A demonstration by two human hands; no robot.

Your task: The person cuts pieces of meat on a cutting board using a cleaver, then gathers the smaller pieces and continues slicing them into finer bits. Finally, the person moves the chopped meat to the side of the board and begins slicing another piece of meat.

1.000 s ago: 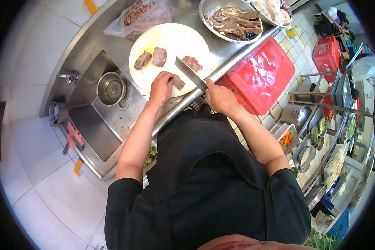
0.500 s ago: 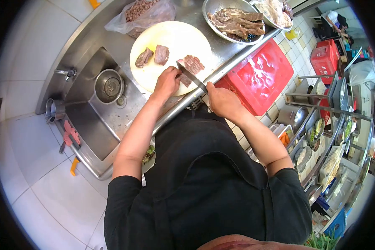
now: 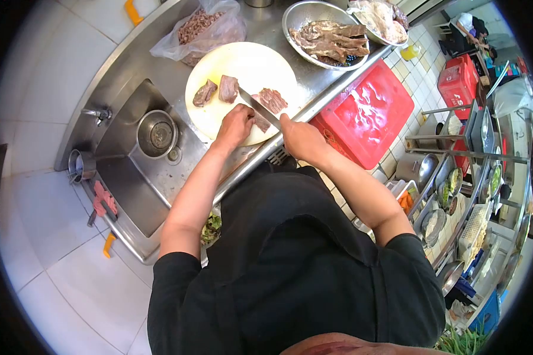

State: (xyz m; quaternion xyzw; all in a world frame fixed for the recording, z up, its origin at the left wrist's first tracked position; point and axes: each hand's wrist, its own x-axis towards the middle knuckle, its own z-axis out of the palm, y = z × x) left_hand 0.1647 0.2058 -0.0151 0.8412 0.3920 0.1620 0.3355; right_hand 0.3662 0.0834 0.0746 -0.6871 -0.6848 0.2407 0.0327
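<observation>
A round, pale cutting board (image 3: pixel 266 62) lies on the steel counter. My right hand (image 3: pixel 302 137) is closed around the handle of a knife (image 3: pixel 258 107), whose blade points up and left across the board. My left hand (image 3: pixel 236 125) has its fingers curled together against a piece of meat (image 3: pixel 260 122) by the blade, near the board's lower edge. Beyond the blade lies a pile of cut meat (image 3: pixel 272 100). Two chunks of meat, a darker one (image 3: pixel 205 93) and a blocky one (image 3: pixel 228 89), rest on the board's left side.
A bag of chopped meat (image 3: pixel 200 26) stands behind the board. At the back right is a steel bowl of meat strips (image 3: pixel 328 41). A sink (image 3: pixel 133 189) is on the left, a red crate (image 3: pixel 367 112) on the right. Another person (image 3: pixel 469 26) is far off.
The knife blade has shifted left, its tip now beside the blocky chunk. My right hand has moved slightly left with it. The camera view has shifted a little.
</observation>
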